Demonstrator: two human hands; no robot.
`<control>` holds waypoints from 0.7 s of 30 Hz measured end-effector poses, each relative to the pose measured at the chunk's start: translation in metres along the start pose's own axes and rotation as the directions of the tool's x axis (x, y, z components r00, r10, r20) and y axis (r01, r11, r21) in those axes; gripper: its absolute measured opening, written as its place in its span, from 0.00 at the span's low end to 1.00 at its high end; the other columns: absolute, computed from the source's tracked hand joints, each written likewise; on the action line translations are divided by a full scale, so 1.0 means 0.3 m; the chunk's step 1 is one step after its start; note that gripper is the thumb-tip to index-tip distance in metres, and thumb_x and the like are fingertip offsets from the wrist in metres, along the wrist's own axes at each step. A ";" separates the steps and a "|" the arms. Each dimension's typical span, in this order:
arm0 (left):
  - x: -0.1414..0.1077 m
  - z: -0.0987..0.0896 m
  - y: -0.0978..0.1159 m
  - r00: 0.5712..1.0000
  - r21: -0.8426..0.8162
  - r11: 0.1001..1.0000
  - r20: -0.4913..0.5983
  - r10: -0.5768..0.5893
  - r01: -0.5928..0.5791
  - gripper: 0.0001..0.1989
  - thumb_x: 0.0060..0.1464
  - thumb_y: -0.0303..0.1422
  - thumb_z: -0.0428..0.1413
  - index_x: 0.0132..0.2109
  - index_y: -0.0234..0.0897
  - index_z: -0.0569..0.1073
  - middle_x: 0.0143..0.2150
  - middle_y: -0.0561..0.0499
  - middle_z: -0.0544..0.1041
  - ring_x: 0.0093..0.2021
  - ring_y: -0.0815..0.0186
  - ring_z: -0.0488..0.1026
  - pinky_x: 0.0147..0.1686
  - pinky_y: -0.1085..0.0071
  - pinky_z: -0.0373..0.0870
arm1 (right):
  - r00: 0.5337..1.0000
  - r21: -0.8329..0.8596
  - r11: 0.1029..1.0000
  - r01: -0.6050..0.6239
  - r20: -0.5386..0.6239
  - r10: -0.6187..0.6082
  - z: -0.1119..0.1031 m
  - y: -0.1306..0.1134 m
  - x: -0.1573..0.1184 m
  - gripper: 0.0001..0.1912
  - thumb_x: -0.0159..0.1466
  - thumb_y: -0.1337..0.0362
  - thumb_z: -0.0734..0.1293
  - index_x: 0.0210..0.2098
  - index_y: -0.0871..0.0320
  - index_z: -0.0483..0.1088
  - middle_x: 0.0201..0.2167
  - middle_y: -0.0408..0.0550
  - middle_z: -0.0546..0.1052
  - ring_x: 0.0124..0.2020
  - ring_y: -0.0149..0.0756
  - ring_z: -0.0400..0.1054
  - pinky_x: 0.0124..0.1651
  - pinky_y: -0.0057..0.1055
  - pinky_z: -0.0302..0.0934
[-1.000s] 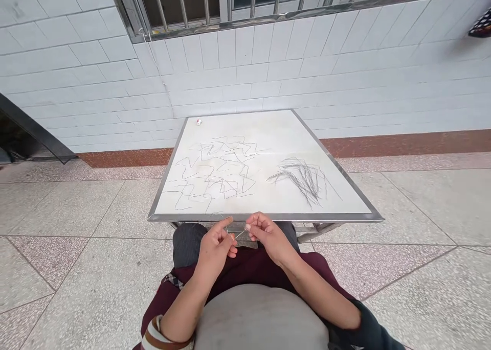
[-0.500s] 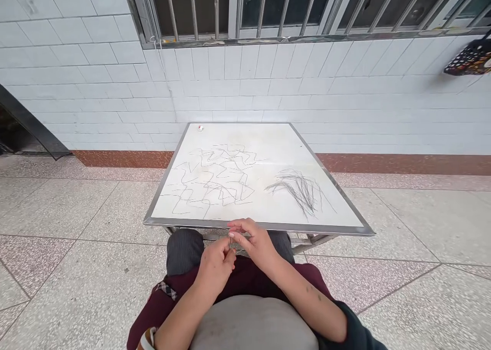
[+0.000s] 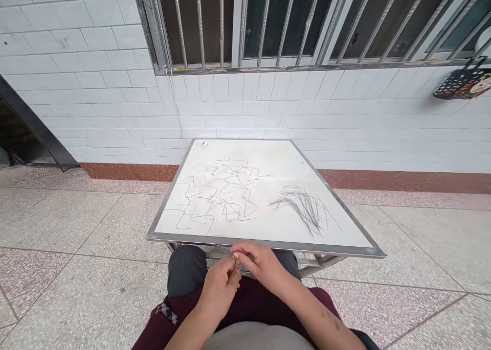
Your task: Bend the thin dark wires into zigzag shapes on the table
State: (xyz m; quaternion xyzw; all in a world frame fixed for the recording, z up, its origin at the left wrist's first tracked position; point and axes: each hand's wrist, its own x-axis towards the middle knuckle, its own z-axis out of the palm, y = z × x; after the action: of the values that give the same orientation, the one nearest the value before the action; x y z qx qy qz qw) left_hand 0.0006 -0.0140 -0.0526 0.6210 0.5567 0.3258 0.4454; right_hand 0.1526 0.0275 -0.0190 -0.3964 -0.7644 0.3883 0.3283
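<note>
Both hands meet over my lap, just in front of the near edge of a white table [image 3: 261, 153]. My left hand [image 3: 220, 283] is closed, thumb against curled fingers, on something thin that I cannot make out. My right hand [image 3: 259, 263] pinches with thumb and fingertips at the same spot, touching the left fingertips. Many thin, dark, bent wire-like strands [image 3: 218, 196] lie spread over the table's left half. A denser bundle of straighter dark strands [image 3: 307, 209] lies on the right half.
A small red and white item [image 3: 204, 144] is at the table's far left corner. Behind stands a white tiled wall [image 3: 245, 107] with a barred window [image 3: 284, 28]. A patterned bag [image 3: 460, 83] hangs at the right. My knees are under the near edge.
The view has tilted up, so table and hands appear lower. My right thumb and fingertips have closed together against my left fingertips.
</note>
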 end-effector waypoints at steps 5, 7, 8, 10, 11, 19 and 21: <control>0.000 -0.009 -0.012 0.999 -0.112 0.993 0.035 -0.025 0.029 0.16 0.57 0.35 0.46 0.48 0.36 0.72 0.31 0.51 0.72 0.28 0.66 0.74 0.28 0.69 0.72 | 0.998 0.086 0.995 -0.058 0.026 0.056 -0.009 -0.006 0.008 0.06 0.64 0.63 0.60 0.38 0.55 0.67 0.29 0.42 0.73 0.31 0.30 0.67 0.35 0.26 0.61; -0.005 -0.012 -0.011 1.000 -0.080 0.997 0.026 -0.008 0.011 0.15 0.57 0.35 0.46 0.45 0.36 0.74 0.31 0.51 0.72 0.27 0.67 0.73 0.28 0.70 0.72 | 0.997 0.103 0.992 -0.072 0.040 0.069 -0.011 -0.012 0.009 0.06 0.64 0.63 0.60 0.38 0.55 0.67 0.30 0.43 0.73 0.31 0.30 0.68 0.35 0.26 0.61; -0.008 -0.013 -0.010 1.000 -0.068 0.998 0.022 0.001 0.000 0.16 0.57 0.35 0.45 0.44 0.36 0.75 0.31 0.51 0.72 0.27 0.67 0.73 0.28 0.70 0.72 | 0.997 0.104 0.992 -0.075 0.043 0.071 -0.012 -0.015 0.010 0.06 0.63 0.63 0.61 0.38 0.55 0.68 0.30 0.43 0.73 0.32 0.31 0.68 0.36 0.26 0.62; -0.015 -0.016 -0.005 1.000 -0.045 0.999 0.014 0.024 -0.023 0.17 0.57 0.33 0.45 0.48 0.37 0.74 0.32 0.51 0.72 0.27 0.68 0.72 0.28 0.71 0.72 | 0.996 0.111 0.990 -0.083 0.043 0.078 -0.013 -0.019 0.012 0.07 0.64 0.63 0.60 0.36 0.56 0.69 0.29 0.43 0.73 0.32 0.31 0.69 0.37 0.27 0.62; -0.019 -0.018 0.000 0.999 -0.023 0.999 0.010 0.037 -0.037 0.17 0.57 0.32 0.45 0.49 0.38 0.73 0.32 0.51 0.72 0.27 0.69 0.72 0.28 0.71 0.72 | 0.995 0.125 0.988 -0.094 0.042 0.089 -0.012 -0.020 0.012 0.08 0.64 0.61 0.60 0.36 0.56 0.69 0.29 0.43 0.73 0.32 0.31 0.70 0.37 0.27 0.63; -0.030 -0.036 0.032 0.996 0.121 0.990 -0.046 0.081 -0.075 0.15 0.58 0.33 0.46 0.44 0.39 0.76 0.32 0.48 0.73 0.28 0.66 0.71 0.29 0.71 0.71 | 0.981 0.205 0.959 -0.195 0.026 0.194 0.012 -0.022 0.012 0.10 0.61 0.56 0.63 0.36 0.55 0.70 0.27 0.42 0.73 0.29 0.31 0.69 0.32 0.27 0.65; -0.027 -0.031 0.021 0.999 0.028 0.999 -0.038 0.022 -0.020 0.16 0.58 0.36 0.46 0.46 0.38 0.76 0.32 0.48 0.73 0.27 0.67 0.72 0.28 0.70 0.72 | 0.982 0.228 0.955 -0.190 0.041 0.185 0.013 -0.013 0.013 0.10 0.62 0.56 0.62 0.38 0.55 0.69 0.28 0.42 0.73 0.29 0.31 0.69 0.32 0.28 0.65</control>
State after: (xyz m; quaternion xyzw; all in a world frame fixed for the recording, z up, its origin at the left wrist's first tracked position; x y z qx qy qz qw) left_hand -0.0067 -0.0200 -0.0425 0.6266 0.5629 0.3344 0.4227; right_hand 0.1462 0.0281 -0.0168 -0.4224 -0.6763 0.5076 0.3264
